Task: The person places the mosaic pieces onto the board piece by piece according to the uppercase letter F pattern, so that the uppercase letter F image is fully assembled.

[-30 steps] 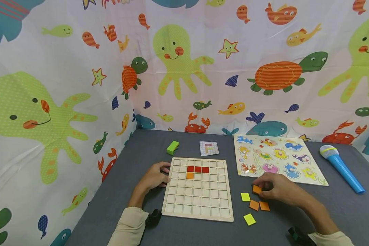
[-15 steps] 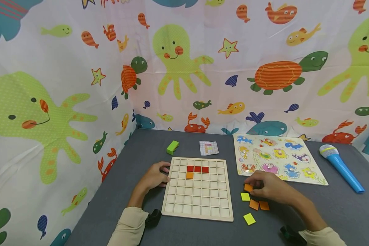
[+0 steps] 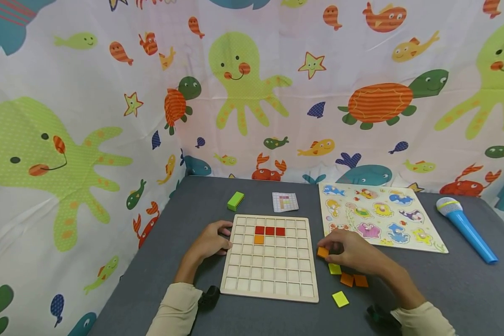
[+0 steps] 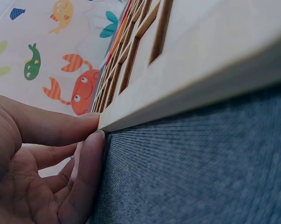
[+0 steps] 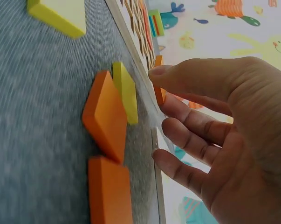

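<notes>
A pale wooden grid board [image 3: 270, 268] lies in the middle of the table, with three red tiles [image 3: 270, 231] in one row and an orange tile [image 3: 258, 239] below the leftmost. At its left edge my left hand [image 3: 209, 240] pinches the rim between thumb and finger, close-up in the left wrist view. My right hand [image 3: 354, 252] holds an orange square tile [image 5: 159, 86] between thumb and fingertips, just off the board's right edge. Below that hand lie two more orange tiles [image 3: 353, 280] and two yellow tiles [image 3: 340, 299]; the hand partly overlaps the upper yellow one.
Behind the board are a green block [image 3: 235, 201] and a small card with a printed colour grid [image 3: 285, 202]. A sea-animal puzzle board [image 3: 381, 224] lies at the back right, a blue toy microphone [image 3: 470, 235] beyond it. A printed cloth [image 3: 260, 112] hangs behind the table.
My right hand has moved left with the orange tile, from beside the loose tiles to near the board's right edge. My left hand has stayed on the board's left edge.
</notes>
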Tool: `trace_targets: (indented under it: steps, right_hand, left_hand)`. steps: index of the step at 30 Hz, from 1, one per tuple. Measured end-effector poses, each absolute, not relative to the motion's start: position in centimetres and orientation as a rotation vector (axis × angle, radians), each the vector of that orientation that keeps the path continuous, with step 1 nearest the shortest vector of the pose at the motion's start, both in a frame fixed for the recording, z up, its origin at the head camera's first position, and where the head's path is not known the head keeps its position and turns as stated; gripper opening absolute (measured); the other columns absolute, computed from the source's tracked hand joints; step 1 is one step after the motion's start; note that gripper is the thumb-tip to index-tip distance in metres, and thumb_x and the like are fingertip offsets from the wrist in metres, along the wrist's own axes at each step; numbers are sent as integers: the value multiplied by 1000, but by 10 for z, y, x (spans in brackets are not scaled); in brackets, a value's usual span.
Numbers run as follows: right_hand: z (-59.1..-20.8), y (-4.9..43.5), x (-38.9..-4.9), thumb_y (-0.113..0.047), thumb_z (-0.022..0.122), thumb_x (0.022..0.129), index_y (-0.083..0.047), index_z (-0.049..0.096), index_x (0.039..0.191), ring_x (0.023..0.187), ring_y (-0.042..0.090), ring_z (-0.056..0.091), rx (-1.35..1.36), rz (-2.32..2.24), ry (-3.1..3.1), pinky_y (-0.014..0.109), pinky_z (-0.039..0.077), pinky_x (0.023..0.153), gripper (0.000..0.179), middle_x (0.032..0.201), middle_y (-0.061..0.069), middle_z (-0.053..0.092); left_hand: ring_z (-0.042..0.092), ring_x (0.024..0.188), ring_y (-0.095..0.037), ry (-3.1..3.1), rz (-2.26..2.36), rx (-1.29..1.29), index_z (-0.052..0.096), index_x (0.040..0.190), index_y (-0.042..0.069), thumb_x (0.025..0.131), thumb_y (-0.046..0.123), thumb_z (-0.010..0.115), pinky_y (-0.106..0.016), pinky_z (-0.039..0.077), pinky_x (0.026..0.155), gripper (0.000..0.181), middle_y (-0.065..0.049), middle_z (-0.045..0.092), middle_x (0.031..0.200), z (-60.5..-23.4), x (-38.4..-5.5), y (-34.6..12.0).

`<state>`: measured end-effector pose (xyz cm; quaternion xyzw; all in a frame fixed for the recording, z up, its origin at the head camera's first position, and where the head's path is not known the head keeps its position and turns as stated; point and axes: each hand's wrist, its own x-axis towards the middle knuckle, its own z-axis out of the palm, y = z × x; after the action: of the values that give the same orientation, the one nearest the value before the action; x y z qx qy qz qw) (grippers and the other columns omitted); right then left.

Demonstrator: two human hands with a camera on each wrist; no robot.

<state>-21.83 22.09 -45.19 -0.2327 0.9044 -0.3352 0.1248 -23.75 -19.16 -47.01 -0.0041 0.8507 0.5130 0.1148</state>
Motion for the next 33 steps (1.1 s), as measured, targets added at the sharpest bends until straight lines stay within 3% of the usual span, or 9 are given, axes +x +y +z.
trace_targets:
  steps: [13, 33]
  right_hand:
    - [-449, 190, -224, -27, 82, 94, -13, 77, 124, 93, 18, 57, -752, -947, 2641, 27, 50, 76, 34, 103, -5, 63]
    - [-454, 145, -235, -18, 82, 92, -11, 79, 120, 90, 14, 58, -859, -982, 2606, 28, 52, 77, 29, 101, -5, 67]
  left_hand:
    - [68, 85, -23, 2491, 1515, -3, 59, 148, 4, 87, -4, 73, -36, 62, 68, 64, -16, 61, 121, -471, -237, -191]
    - [67, 84, -23, 2500, 1511, -11, 59, 148, 4, 86, -4, 73, -36, 61, 67, 64, -15, 61, 119, -474, -239, -191]
